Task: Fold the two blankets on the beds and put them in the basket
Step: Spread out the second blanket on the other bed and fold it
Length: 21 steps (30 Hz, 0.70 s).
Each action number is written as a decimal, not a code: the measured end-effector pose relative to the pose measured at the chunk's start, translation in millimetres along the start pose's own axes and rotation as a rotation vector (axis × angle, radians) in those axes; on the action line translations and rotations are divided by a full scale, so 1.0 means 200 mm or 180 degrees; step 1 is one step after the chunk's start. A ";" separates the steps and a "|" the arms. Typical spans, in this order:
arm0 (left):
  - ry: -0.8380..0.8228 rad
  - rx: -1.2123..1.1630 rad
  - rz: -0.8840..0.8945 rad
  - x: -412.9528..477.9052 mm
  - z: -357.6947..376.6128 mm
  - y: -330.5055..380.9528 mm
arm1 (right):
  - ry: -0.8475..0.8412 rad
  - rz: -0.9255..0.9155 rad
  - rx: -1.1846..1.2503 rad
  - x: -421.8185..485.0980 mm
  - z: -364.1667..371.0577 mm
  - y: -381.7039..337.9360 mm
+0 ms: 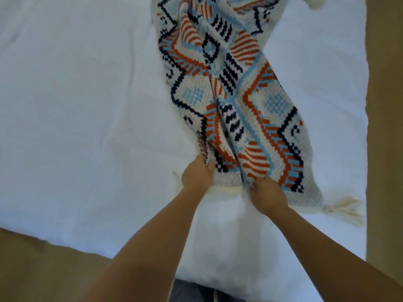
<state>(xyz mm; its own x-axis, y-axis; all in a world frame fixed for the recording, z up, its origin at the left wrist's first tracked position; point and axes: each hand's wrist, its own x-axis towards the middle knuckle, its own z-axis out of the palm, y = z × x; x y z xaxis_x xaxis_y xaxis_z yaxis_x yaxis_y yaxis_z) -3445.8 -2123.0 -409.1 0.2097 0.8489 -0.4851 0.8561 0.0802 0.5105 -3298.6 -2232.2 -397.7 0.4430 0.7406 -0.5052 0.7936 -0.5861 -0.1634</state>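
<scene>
A knitted blanket (229, 88) with orange, light blue, navy and cream geometric patterns lies bunched lengthwise on the white bed (76, 105), running from the top of the view down toward me. My left hand (197, 174) grips its near edge at the left side. My right hand (265, 192) grips the near edge a little to the right, fingers curled into the fabric. A cream tassel (342, 208) sticks out from the blanket's near right corner. No basket or second blanket is in view.
The bed's right edge (366, 127) meets a tan floor strip (386, 149). Tan floor (43, 269) also shows at the lower left, past the bed's near edge. Another cream tassel (316, 2) lies at the blanket's far end.
</scene>
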 end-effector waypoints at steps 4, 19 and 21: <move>0.0067 0.1103 0.0461 -0.03 -0.13 -0.15 | -0.0105 0.0193 -0.0177 -0.02 -0.03 -0.02; 0.0508 0.2182 -0.0313 -0.20 -0.82 -0.79 | -0.0376 -0.0136 -0.2091 -0.09 -0.03 -0.32; 0.0573 0.2431 -0.0654 -0.22 -1.00 -0.97 | -0.0398 -0.0140 -0.2277 -0.09 -0.01 -0.32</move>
<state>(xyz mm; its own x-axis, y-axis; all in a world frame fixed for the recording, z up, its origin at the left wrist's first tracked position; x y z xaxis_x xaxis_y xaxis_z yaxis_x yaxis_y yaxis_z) -3715.6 -2071.5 -345.5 -0.0103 0.9323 -0.3616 0.9690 -0.0799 -0.2336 -3356.3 -2206.4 -375.9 0.3872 0.6904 -0.6110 0.9071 -0.1666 0.3866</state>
